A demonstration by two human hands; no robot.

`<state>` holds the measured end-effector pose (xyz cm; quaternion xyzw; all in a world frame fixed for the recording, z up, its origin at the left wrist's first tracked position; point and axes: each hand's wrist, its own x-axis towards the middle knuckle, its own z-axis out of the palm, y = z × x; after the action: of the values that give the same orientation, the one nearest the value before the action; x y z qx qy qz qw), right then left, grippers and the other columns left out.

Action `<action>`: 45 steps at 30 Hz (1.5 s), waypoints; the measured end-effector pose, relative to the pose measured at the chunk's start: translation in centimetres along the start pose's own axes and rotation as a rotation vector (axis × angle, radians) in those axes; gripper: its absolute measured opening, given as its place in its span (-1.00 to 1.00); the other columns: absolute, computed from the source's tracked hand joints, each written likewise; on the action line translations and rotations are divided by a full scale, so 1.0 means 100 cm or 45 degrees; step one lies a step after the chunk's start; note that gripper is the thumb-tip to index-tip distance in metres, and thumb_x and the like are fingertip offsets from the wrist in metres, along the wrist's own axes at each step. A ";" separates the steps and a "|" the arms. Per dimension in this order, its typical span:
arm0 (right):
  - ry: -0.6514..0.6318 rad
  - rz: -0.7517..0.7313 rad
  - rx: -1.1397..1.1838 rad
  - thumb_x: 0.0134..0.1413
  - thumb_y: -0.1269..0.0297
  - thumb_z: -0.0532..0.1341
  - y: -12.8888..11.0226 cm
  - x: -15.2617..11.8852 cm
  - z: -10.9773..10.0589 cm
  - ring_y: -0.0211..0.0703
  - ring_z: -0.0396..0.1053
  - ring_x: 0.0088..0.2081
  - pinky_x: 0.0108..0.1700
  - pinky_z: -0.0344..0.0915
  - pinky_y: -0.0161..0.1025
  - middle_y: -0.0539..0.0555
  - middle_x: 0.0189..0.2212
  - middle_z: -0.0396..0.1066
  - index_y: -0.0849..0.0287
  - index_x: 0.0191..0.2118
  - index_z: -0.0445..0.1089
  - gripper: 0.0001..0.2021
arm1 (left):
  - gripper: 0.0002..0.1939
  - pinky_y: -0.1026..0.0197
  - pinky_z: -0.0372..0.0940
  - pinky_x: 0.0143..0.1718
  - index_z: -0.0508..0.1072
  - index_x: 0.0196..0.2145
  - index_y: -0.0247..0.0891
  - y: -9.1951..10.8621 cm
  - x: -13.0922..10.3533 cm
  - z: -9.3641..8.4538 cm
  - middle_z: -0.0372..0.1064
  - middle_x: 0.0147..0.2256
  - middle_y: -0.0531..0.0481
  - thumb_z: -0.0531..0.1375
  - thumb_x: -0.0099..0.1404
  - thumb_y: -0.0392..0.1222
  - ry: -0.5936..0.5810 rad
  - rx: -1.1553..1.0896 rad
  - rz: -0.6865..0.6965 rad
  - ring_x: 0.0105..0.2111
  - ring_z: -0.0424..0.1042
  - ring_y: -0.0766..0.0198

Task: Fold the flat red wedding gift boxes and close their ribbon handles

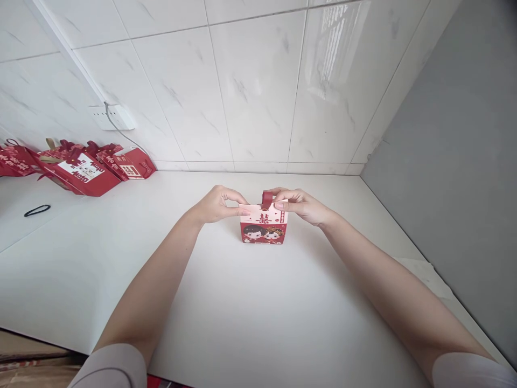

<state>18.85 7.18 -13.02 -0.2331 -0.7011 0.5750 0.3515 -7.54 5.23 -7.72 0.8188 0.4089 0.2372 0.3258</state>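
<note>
A small red and pale pink box (pixel 264 233) with two cartoon faces on its front stands upright on the white table (pixel 258 312). At its top a dark red ribbon loop (pixel 267 199) sticks up. My left hand (pixel 221 205) pinches the upper left edge of the box, thumb in front and fingers behind. The upper right edge is pinched by my right hand (pixel 301 206), its thumb on the front and its fingertips close to the ribbon. The fingers behind the box are partly hidden.
Several red gift boxes (pixel 91 175) stand at the back left by the tiled wall (pixel 258 91). A black loop (pixel 37 210) lies before them. A grey cable (pixel 121 132) hangs from a wall socket (pixel 115 117). A grey panel (pixel 452 161) borders the right.
</note>
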 end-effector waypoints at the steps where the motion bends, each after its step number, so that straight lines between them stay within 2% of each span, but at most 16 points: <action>1: -0.001 -0.002 0.009 0.04 0.02 0.33 0.000 0.000 0.000 0.01 0.31 0.12 0.11 0.24 0.01 0.08 0.11 0.34 0.07 -0.35 0.54 -0.77 | -0.74 0.21 0.34 -0.25 0.62 -0.37 -0.23 0.000 0.000 0.000 0.57 -0.32 -0.07 0.34 0.10 0.02 0.010 -0.004 0.005 -0.27 0.51 0.16; 7: -0.032 -0.067 -0.014 0.02 0.03 0.34 -0.006 -0.002 0.003 0.02 0.00 0.35 0.28 0.00 0.08 0.03 0.15 0.35 0.04 -0.40 0.54 -0.80 | -0.73 0.17 0.39 -0.19 0.64 -0.31 -0.22 0.005 -0.003 0.000 0.58 -0.26 -0.12 0.35 0.09 0.00 -0.009 -0.082 0.044 -0.20 0.53 0.09; 10: -0.009 -0.062 -0.007 0.04 0.03 0.33 -0.008 -0.001 0.004 0.04 0.11 0.30 0.26 0.07 0.07 0.03 0.17 0.33 0.04 -0.38 0.55 -0.80 | -0.73 0.17 0.37 -0.13 0.62 -0.31 -0.22 0.008 -0.004 -0.004 0.57 -0.24 -0.10 0.33 0.12 0.00 -0.022 -0.049 0.035 -0.18 0.52 0.12; 12: 0.073 -0.034 -0.010 0.06 0.02 0.31 -0.002 0.000 0.004 0.04 0.24 0.21 0.22 0.13 0.06 0.06 0.19 0.32 0.05 -0.26 0.56 -0.76 | -0.71 0.16 0.34 -0.04 0.58 -0.23 -0.22 0.007 -0.004 -0.008 0.55 -0.17 -0.08 0.31 0.14 -0.01 -0.048 -0.021 0.007 -0.12 0.49 0.14; 14: 0.122 0.001 0.002 0.04 0.04 0.33 0.009 0.002 0.003 0.00 0.30 0.16 0.22 0.16 0.04 0.09 0.19 0.32 0.04 -0.06 0.50 -0.65 | -0.55 0.14 0.31 0.03 0.50 -0.04 -0.17 0.000 -0.002 -0.009 0.48 -0.03 -0.07 0.34 0.10 -0.04 -0.155 -0.029 -0.049 -0.02 0.44 0.13; 16: 0.046 0.038 0.066 -0.02 0.08 0.38 0.026 0.004 0.001 -0.01 0.30 0.16 0.21 0.19 0.06 0.12 0.14 0.37 0.02 0.14 0.34 -0.43 | -0.30 0.12 0.33 0.03 0.38 0.11 -0.10 -0.015 0.000 -0.006 0.40 0.09 -0.07 0.40 -0.01 -0.06 -0.336 -0.075 -0.153 0.06 0.40 0.09; 19: -0.196 0.140 0.164 -0.03 0.10 0.39 0.053 0.006 -0.001 0.02 0.33 0.14 0.21 0.20 0.08 0.14 0.11 0.41 0.08 0.12 0.35 -0.43 | -0.18 0.10 0.36 0.02 0.38 0.12 -0.12 -0.043 0.004 0.005 0.38 0.11 -0.14 0.46 -0.14 -0.07 -0.524 -0.138 -0.314 0.10 0.38 0.02; 21: -0.129 0.159 0.198 -0.02 0.08 0.38 0.067 0.007 -0.003 0.04 0.33 0.15 0.24 0.17 0.09 0.16 0.11 0.41 0.11 0.10 0.37 -0.45 | -0.15 0.10 0.36 0.04 0.35 0.15 -0.16 -0.062 0.007 0.016 0.33 0.16 -0.19 0.46 -0.12 -0.05 -0.418 -0.235 -0.320 0.15 0.33 0.00; 25: 0.211 0.060 0.256 -0.06 0.11 0.42 0.081 0.009 -0.006 -0.03 0.29 0.19 0.26 0.19 0.00 0.13 0.19 0.32 0.07 0.14 0.31 -0.38 | -0.11 0.06 0.30 0.13 0.30 0.18 -0.24 -0.088 0.013 0.033 0.23 0.22 -0.26 0.45 -0.08 0.02 -0.117 -0.461 -0.250 0.20 0.27 -0.04; 27: 0.212 0.045 0.265 -0.06 0.13 0.42 0.083 0.010 -0.006 -0.04 0.28 0.20 0.27 0.18 -0.02 0.12 0.21 0.30 0.07 0.14 0.31 -0.38 | -0.17 0.03 0.26 0.17 0.34 0.15 -0.28 -0.096 0.015 0.039 0.27 0.20 -0.26 0.43 -0.04 0.06 -0.062 -0.507 -0.251 0.19 0.28 -0.05; 32: 0.207 0.098 0.292 0.15 -0.04 0.23 0.088 0.014 -0.006 0.02 0.31 0.18 0.30 0.13 0.05 0.05 0.16 0.37 0.03 0.20 0.30 -0.46 | -0.29 -0.03 0.19 0.22 0.41 0.10 -0.27 -0.113 0.017 0.048 0.33 0.16 -0.18 0.31 0.09 0.20 0.137 -0.591 -0.234 0.17 0.31 -0.08; 36: 0.218 0.044 0.151 0.19 -0.07 0.18 0.089 0.014 -0.007 0.05 0.26 0.22 0.33 0.07 0.08 0.03 0.19 0.33 0.00 0.25 0.25 -0.44 | -0.35 -0.07 0.10 0.26 0.45 0.09 -0.23 -0.118 0.018 0.054 0.40 0.10 -0.10 0.19 0.19 0.26 0.239 -0.585 -0.230 0.15 0.32 -0.10; 38: 0.139 0.010 0.065 0.14 -0.04 0.24 0.089 0.012 -0.008 0.05 0.24 0.23 0.33 0.07 0.09 0.05 0.23 0.28 -0.02 0.32 0.12 -0.34 | -0.34 -0.07 0.11 0.26 0.40 0.13 -0.22 -0.118 0.019 0.055 0.39 0.12 -0.09 0.15 0.23 0.26 0.287 -0.586 -0.226 0.17 0.31 -0.09; 41: 0.039 -0.033 -0.089 -0.02 0.06 0.39 0.092 0.010 -0.006 0.05 0.18 0.27 0.34 0.02 0.14 0.10 0.28 0.18 -0.09 0.41 -0.30 0.04 | -0.30 0.00 0.11 0.27 0.21 0.27 -0.12 -0.117 0.020 0.055 0.23 0.24 -0.02 0.11 0.28 0.24 0.389 -0.596 -0.162 0.23 0.22 0.00; 43: 0.041 -0.057 -0.187 -0.07 0.07 0.43 0.096 0.010 -0.004 0.04 0.13 0.30 0.35 -0.05 0.19 0.13 0.31 0.12 -0.11 0.39 -0.59 0.22 | -0.30 0.05 0.07 0.29 0.13 0.31 -0.07 -0.117 0.021 0.054 0.15 0.28 0.03 0.09 0.30 0.23 0.455 -0.570 -0.111 0.27 0.16 0.04; 45: 0.086 -0.059 -0.221 -0.07 0.04 0.42 0.100 0.011 -0.001 0.04 0.12 0.31 0.34 -0.08 0.21 0.16 0.34 0.04 -0.11 0.34 -0.75 0.29 | -0.32 0.02 0.04 0.30 0.19 0.28 -0.11 -0.119 0.021 0.054 0.20 0.26 -0.02 0.03 0.33 0.26 0.454 -0.544 -0.122 0.26 0.19 0.03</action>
<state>17.47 10.39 -22.46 -0.2659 -0.7413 0.4955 0.3665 -8.97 10.47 -19.80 0.6565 0.4388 0.4427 0.4249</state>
